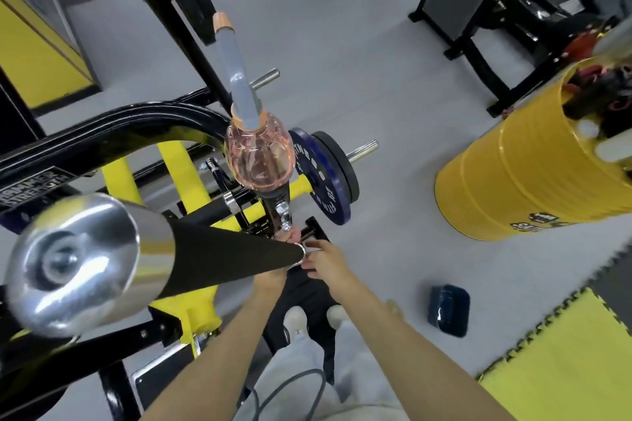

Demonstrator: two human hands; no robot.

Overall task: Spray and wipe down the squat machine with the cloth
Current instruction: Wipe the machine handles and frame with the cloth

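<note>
**Desk:** Where is the machine from your view?

**Operator:** I see the black-and-yellow steel squat machine [113,133] filling 9 o'clock. Its chrome-capped handle with a black grip sleeve [212,249] juts toward me from 8 o'clock. A clear pink plastic spray bottle with a grey neck [258,161] stands upright at centre, and a blue weight plate [321,178] is just to its 3 o'clock.

**Desk:** And the grips?

**Operator:** My left hand [285,235] is mostly hidden behind the sleeve. A scrap of pink fabric [297,232] shows at its fingers, but I cannot tell the hold. My right hand [326,261] reaches to the sleeve's narrow end, fingers at the chrome ring. I cannot tell if they pinch it.

**Desk:** Anything else?

**Operator:** A yellow metal drum [513,181] at 3 o'clock and a dark blue box [448,311] on the floor at 4.
</note>
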